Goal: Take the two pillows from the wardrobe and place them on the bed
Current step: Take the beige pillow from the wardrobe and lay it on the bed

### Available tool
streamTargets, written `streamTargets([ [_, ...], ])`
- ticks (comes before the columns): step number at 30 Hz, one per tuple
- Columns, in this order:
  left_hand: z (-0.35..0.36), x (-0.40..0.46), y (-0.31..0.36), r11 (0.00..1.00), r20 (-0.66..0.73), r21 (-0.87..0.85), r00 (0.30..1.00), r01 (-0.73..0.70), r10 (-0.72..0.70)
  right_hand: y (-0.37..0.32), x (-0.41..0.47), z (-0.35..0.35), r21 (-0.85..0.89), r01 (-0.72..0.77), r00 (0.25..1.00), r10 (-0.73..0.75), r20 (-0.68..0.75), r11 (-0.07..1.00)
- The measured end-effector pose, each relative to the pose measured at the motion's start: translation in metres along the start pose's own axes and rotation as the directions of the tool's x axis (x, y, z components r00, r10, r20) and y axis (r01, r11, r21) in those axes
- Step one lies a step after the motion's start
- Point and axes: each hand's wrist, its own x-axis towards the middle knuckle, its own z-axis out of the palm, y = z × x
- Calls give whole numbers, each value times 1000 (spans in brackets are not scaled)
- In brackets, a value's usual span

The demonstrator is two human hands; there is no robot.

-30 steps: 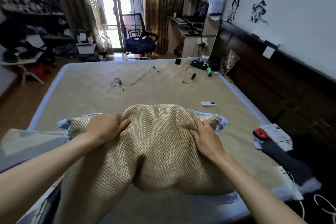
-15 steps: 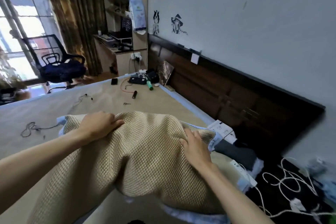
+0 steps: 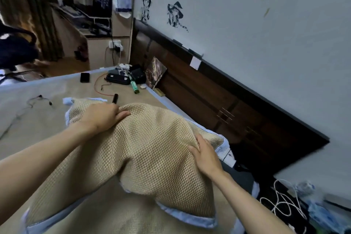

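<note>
A beige mesh-covered pillow (image 3: 152, 150) with pale blue trim is held above the bed (image 3: 47, 123), which is covered by a beige mat. My left hand (image 3: 102, 118) grips the pillow's far left part, fingers dug into the fabric. My right hand (image 3: 206, 157) clutches its right side near the blue edge. The pillow sags in the middle between both hands, and its near corners hang low toward me. I cannot tell whether a second pillow lies underneath.
A dark wooden headboard (image 3: 218, 100) runs along the right under a white wall. At the bed's far corner lie a black case (image 3: 117, 79), a green tube (image 3: 135, 87), a red cable and a black marker (image 3: 115, 99). White cables (image 3: 281, 201) lie at right.
The view has swung right toward the headboard. The pillow has moved with both hands toward the headboard side of the bed; the grip on it is unchanged.
</note>
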Motion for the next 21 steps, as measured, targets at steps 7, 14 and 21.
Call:
streamTargets([
  [7, 9, 8, -24, 990, -46, -33, 989, 139, -141, -18, 62, -8, -104, 73, 997, -69, 37, 992],
  [14, 13, 6, -33, 950, -2, 18, 950, 311, -311, -22, 148, 3, -62, 221, 961, -206, 184, 973],
  [21, 56, 45, -22, 853, -27, 129, 861, 506, -508, 9, 271, 41, 197, 315, 896, -359, 260, 929],
])
